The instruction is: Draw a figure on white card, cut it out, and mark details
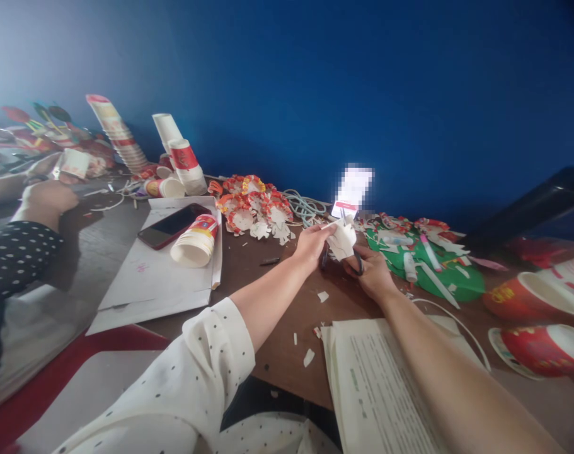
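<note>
My left hand point(311, 247) pinches a white piece of paper cup point(343, 239) that has a cut, uneven edge. In my right hand point(374, 274) is a pair of scissors with dark handles point(359, 261); its blades are at the cup piece and partly hidden by it. I cannot tell how far apart the blades are. Small white paper scraps point(322, 296) lie on the brown table point(277, 328) below my hands.
Cut red-and-white cup pieces point(256, 205) are heaped behind my left hand. A green sheet point(466, 284) with scraps and markers lies right, near red cups point(532, 296). Left are a phone point(173, 226), stacked cups point(195, 241) and a co-worker's hands point(48, 198). Printed papers point(372, 378) lie in front.
</note>
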Demonstrator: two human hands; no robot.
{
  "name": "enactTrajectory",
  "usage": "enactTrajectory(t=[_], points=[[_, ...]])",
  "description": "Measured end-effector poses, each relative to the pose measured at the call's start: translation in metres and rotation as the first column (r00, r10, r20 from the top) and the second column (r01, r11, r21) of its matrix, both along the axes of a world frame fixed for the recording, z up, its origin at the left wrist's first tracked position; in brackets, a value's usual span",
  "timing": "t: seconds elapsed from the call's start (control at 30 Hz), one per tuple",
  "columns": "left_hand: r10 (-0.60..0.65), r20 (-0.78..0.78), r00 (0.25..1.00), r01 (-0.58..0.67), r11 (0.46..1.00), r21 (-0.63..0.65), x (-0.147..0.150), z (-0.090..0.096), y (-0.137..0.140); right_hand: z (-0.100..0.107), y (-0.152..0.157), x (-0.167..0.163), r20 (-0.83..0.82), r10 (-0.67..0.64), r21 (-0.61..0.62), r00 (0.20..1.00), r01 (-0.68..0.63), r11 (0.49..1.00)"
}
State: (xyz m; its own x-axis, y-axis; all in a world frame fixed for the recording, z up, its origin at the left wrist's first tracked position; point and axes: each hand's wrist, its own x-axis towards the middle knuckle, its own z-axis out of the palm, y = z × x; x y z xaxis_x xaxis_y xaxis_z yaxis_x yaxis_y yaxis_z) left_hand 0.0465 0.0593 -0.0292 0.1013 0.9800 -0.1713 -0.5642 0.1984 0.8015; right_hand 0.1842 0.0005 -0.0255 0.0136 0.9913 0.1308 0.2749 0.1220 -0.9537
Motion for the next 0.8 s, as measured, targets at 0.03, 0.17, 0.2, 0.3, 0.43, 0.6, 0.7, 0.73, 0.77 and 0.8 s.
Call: enactTrajectory(t=[0.03,0.17,0.2,0.3,0.43,0.6,0.7,0.73,0.77,0.8], points=[[-0.005,-0.013,1.0,0.005,1.0,0.0,-0.0005,0.0007,-0.0004,0.0006,-0.0002,-0.0002,0.006,0.0,0.003,1.0,0.0,1.0],[-0.01,-0.066,0.998,0.011,1.0,0.012,-0.0023,0.0024,-0.0011,0.0043,-0.0019,-0.002,0.019,-0.01,0.003,1.0,0.01,1.0],[-0.01,-0.077,0.997,0.011,1.0,0.016,-0.0027,0.0022,-0.0008,0.0049,-0.0023,-0.0023,0.017,-0.011,0.001,1.0,0.011,1.0],[-0.001,-0.109,0.994,0.003,1.0,0.023,-0.0035,0.0016,0.0003,0.0047,-0.0024,-0.0023,0.009,-0.013,0.004,1.0,0.013,1.0],[0.012,-0.114,0.993,-0.007,0.999,0.042,-0.0048,0.0039,-0.0005,0.0023,-0.001,-0.0012,0.005,0.001,0.01,1.0,-0.002,1.0],[0.019,-0.094,0.995,-0.016,0.999,0.034,-0.006,0.0087,-0.0033,0.0051,-0.0027,-0.0024,0.021,0.005,0.009,1.0,-0.005,1.0],[0.019,-0.084,0.996,-0.017,0.999,0.029,-0.0063,0.0091,-0.0034,0.0071,-0.0039,-0.0031,0.044,-0.001,0.007,0.999,0.001,1.0],[0.018,-0.08,0.997,-0.016,0.999,0.032,-0.0065,0.0087,-0.003,0.0071,-0.0039,-0.003,0.051,-0.001,0.009,0.999,0.001,1.0],[0.016,-0.075,0.997,-0.013,0.999,0.035,-0.0067,0.0082,-0.0025,0.0067,-0.0038,-0.0027,0.053,-0.001,0.012,0.999,0.0,1.0],[0.014,-0.072,0.997,-0.012,0.999,0.038,-0.0069,0.0075,-0.0019,0.0061,-0.0035,-0.0022,0.052,0.001,0.014,0.999,-0.002,1.0]])
